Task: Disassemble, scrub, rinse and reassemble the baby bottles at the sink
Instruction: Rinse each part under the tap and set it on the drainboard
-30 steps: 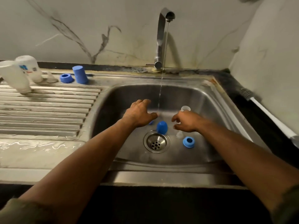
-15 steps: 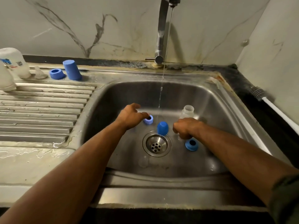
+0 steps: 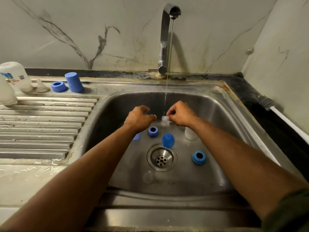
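Right hand (image 3: pixel 181 115) pinching small clear teat (image 3: pixel 164 118) under tap (image 3: pixel 168 37) stream, left hand (image 3: pixel 139 118) beside it, fingers loosely curled, holding nothing, blue collar ring (image 3: pixel 152 131) below tap on sink (image 3: pixel 222 118) floor

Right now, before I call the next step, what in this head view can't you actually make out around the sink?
- Small clear piece pinched by the right hand under the water: translucent, blurred; identity unclear.
- Left hand: fingertips curl away; any grip hidden.
- Blue part behind the left wrist: mostly covered.
- White bottle in the basin: top hidden by the right forearm.
- Bottles on the drainboard: cut by the left edge.
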